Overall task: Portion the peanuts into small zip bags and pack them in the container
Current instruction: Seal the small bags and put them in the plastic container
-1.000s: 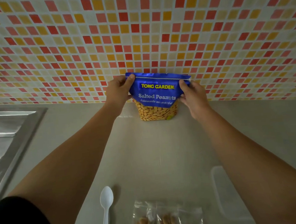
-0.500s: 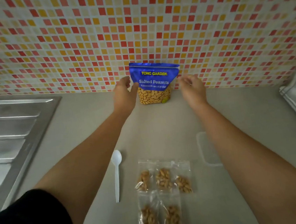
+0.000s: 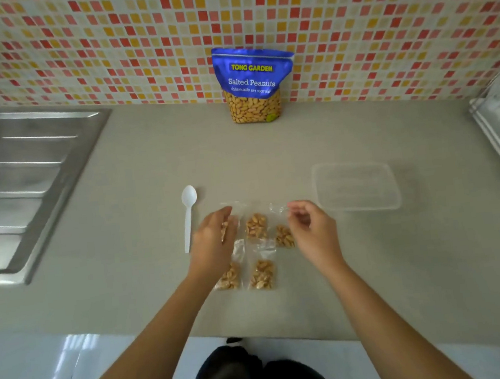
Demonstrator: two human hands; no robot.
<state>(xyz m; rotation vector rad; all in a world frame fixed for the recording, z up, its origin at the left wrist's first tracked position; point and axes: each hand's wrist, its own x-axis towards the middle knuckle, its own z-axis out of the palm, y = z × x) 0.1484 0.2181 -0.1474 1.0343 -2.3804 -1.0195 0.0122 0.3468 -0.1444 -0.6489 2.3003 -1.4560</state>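
Head view, left hand, right hand over 5 zip bags

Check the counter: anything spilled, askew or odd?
Nothing stands out. Five small zip bags lie in two rows, no loose peanuts visible; the peanut pouch stands upright against the tiles; the spoon lies beside the bags.

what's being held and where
Hard to tell: the right hand seems to pinch the top edge of a small clear zip bag of peanuts; the left hand holds nothing.
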